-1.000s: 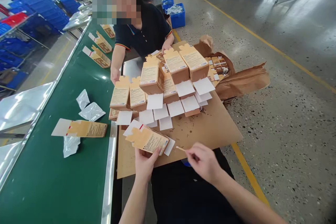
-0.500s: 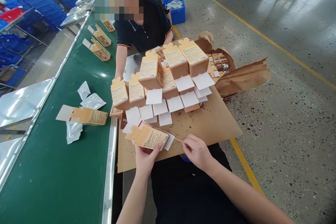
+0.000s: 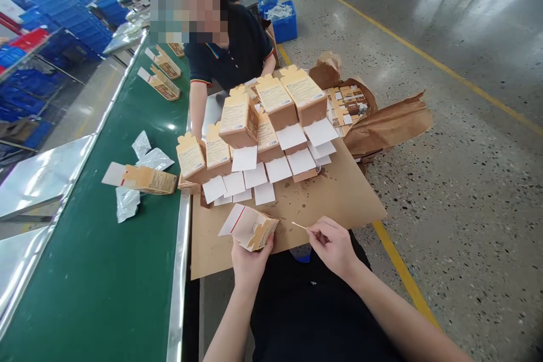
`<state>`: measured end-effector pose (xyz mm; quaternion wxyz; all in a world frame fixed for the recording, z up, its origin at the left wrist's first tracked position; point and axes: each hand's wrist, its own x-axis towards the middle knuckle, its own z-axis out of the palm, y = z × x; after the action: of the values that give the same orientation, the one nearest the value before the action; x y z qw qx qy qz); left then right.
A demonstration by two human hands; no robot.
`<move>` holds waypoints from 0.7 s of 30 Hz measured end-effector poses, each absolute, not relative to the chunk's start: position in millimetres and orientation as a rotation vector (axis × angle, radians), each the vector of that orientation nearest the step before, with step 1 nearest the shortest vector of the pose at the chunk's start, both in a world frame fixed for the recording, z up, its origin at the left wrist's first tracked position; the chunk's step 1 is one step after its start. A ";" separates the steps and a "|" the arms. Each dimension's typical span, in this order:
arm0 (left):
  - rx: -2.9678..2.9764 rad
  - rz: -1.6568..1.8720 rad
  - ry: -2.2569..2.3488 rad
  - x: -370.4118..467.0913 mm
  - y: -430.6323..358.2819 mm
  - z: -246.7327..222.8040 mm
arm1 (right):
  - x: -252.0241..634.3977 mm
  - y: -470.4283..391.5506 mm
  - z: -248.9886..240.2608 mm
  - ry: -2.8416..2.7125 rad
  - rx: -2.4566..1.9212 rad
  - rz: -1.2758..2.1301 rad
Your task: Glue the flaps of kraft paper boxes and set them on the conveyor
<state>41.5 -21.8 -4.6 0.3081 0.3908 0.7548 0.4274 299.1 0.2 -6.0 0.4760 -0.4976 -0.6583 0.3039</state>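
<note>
My left hand point(image 3: 251, 260) grips a small tan carton point(image 3: 254, 227) over the near edge of the cardboard sheet point(image 3: 339, 192). The carton lies tilted, with a white flap and a red strip at its left end. To its right, my right hand point(image 3: 331, 242) pinches a thin pale stick point(image 3: 299, 225) whose tip points left toward the carton, apart from it. Beyond both hands rises a pile of cartons point(image 3: 238, 119), several with white flaps hanging toward me.
At left runs a green belt point(image 3: 127, 271) with a metal edge, carrying an open carton point(image 3: 153, 180) and silver pouches point(image 3: 127, 203). A person in a dark shirt point(image 3: 237, 39) sits behind the pile. Torn brown paper point(image 3: 386, 124) surrounds more cartons at the right.
The carton in my left hand has turned, so its printed face no longer faces up and the red strip shows fully. The stick and my right hand have shifted slightly right, away from the carton.
</note>
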 end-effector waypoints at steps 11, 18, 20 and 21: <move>0.468 1.627 2.101 -84.8 -58.6 34.3 | 341.2 20.3 7.2 -1.525 -1.236 0.677; 0.350 1.680 2.275 -136.7 -69.0 35.0 | 346.4 31.5 4.5 -1.555 -1.252 0.667; 0.392 1.630 2.345 -140.2 -68.0 28.2 | 346.7 33.1 5.9 -1.563 -1.254 0.663; 0.415 1.599 2.390 -140.8 -67.6 25.3 | 346.8 33.5 6.8 -1.566 -1.257 0.657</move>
<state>-140.8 -67.6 25.3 0.1177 0.1418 0.8170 0.5464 346.8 33.5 6.8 0.4919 -0.5181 -0.6452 0.2708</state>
